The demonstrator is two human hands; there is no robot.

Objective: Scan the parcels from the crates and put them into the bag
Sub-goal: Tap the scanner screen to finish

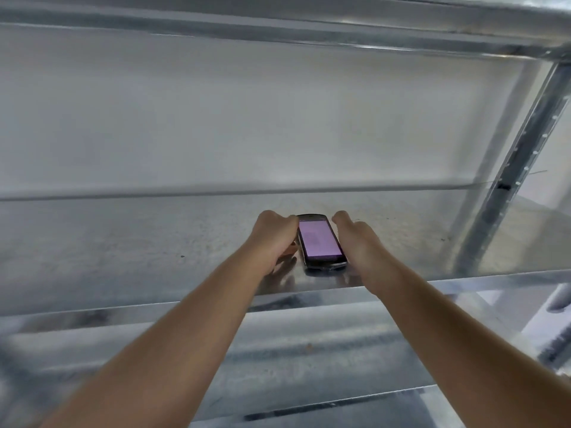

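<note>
A black handheld scanner [319, 240] with a lit pink screen lies flat on a metal shelf [123, 242], near its front edge. My left hand [275, 237] is at the scanner's left side with fingers curled against its edge. My right hand [355, 239] is at its right side, fingers curled down along that edge. Both forearms reach in from below. No parcels, crates or bag are in view.
The shelf belongs to a galvanised metal rack with an upright post [506, 168] at the right and a shelf above [278, 29]. A white wall lies behind. A lower shelf [278, 350] shows beneath my arms.
</note>
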